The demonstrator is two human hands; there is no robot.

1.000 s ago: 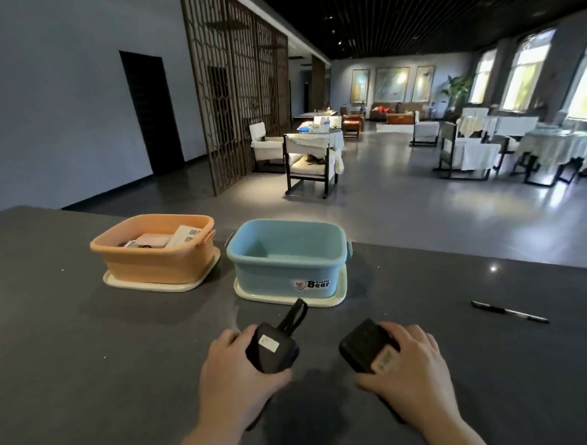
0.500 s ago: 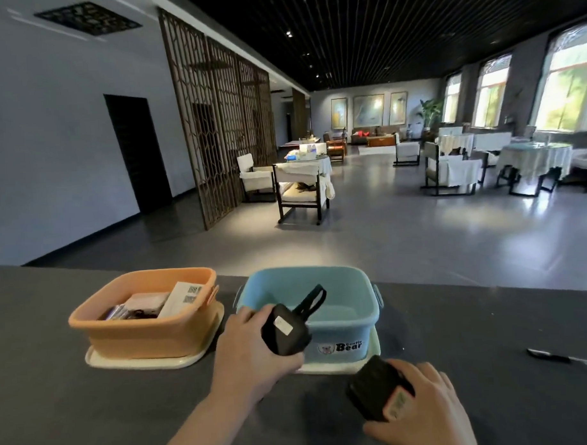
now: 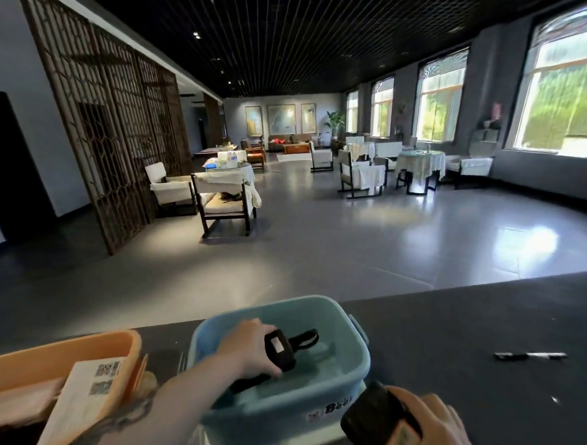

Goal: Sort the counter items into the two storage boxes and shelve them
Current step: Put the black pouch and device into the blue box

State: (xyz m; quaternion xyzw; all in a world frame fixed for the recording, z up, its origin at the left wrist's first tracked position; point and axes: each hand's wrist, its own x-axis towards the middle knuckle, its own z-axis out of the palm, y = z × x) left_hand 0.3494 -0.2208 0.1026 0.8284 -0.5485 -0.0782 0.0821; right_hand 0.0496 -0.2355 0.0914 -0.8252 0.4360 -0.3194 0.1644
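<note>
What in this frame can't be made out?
- Head view: orange box contents, cut off by the left edge.
- Label on the black device in the right hand: blurred.
- Pen on the counter: motion-blurred.
- Blue box floor under the left hand: hidden.

Covered chairs [image 3: 224, 198] and lattice screen [image 3: 116, 128] beyond.

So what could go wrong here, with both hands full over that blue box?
1. The left hand grips the black strapped device inside the blue box; its strap could catch the rim on release.
2. The right hand holds a black case outside the box's near corner and might bump it.
3. The pen lies off right, easily overlooked.
</note>
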